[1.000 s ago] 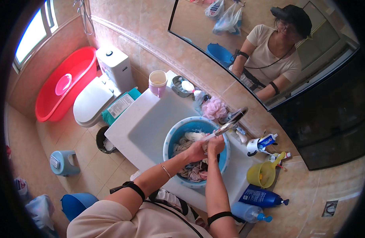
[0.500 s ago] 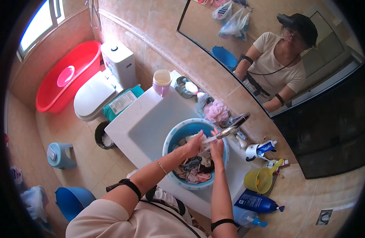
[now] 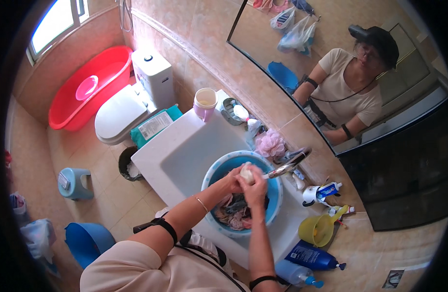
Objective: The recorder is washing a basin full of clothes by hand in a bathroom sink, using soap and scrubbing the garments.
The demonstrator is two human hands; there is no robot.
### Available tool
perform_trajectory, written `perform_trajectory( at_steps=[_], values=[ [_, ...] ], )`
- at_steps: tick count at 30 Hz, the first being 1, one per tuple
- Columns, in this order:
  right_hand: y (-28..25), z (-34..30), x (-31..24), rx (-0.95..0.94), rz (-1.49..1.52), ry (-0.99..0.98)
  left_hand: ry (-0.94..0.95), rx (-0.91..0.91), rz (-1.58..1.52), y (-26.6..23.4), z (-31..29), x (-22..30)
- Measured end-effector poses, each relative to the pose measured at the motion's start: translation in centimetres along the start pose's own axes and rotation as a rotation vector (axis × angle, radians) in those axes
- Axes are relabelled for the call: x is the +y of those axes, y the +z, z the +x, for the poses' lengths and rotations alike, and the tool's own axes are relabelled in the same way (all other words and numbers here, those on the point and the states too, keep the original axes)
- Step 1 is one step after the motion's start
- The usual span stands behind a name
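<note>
Above a blue basin (image 3: 278, 204) standing in the white sink (image 3: 178, 155), my two hands are pressed together around a bunched whitish cloth (image 3: 246, 173). My left hand (image 3: 234, 180) grips it from the left. From the right, my right hand (image 3: 255, 191) closes over it, its fingers slightly blurred. Most of the cloth is hidden by my fingers, so its exact kind does not show. Dark, grey and pinkish wet-looking clothes (image 3: 236, 214) lie heaped in the basin. The curved metal faucet (image 3: 291, 164) ends just right of my hands.
A pink mesh sponge (image 3: 269, 143) and a lilac mug (image 3: 205, 104) sit along the sink's far edge. To the right are a yellow dipper (image 3: 315, 230), a dark blue bottle (image 3: 312, 256) and a clear pump bottle (image 3: 293, 272). The toilet (image 3: 121, 114) and red tub (image 3: 63, 109) are at left.
My hands have come together and bunched the whitish cloth, which hung looser between them under the faucet's stream before. The whole view has shifted slightly.
</note>
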State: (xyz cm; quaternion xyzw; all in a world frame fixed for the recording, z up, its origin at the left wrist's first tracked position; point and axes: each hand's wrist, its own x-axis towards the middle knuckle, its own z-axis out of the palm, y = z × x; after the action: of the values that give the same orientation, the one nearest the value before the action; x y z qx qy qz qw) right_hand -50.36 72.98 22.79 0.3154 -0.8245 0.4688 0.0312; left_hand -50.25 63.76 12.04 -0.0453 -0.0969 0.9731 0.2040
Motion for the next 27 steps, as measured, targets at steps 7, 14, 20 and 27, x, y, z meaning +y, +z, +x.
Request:
perform_trajectory(
  at_steps=[7,14,20,27],
  values=[
    [1.2,0.3,0.5,0.131,-0.226,0.182,0.201,0.131,0.718,4.6,-0.3,-4.1],
    [2.9,-1.1,0.5,0.367,-0.264,-0.082,0.006,-0.260,0.166,1.4,0.4,-1.8],
    [2.4,0.0,3.9,0.306,-0.465,0.193,0.063,0.181,0.336,-0.7,1.7,-3.0],
    [-0.6,1.3,4.6,0.232,-0.467,0.060,0.028,0.485,0.265,3.9,0.3,-3.4]
  ],
)
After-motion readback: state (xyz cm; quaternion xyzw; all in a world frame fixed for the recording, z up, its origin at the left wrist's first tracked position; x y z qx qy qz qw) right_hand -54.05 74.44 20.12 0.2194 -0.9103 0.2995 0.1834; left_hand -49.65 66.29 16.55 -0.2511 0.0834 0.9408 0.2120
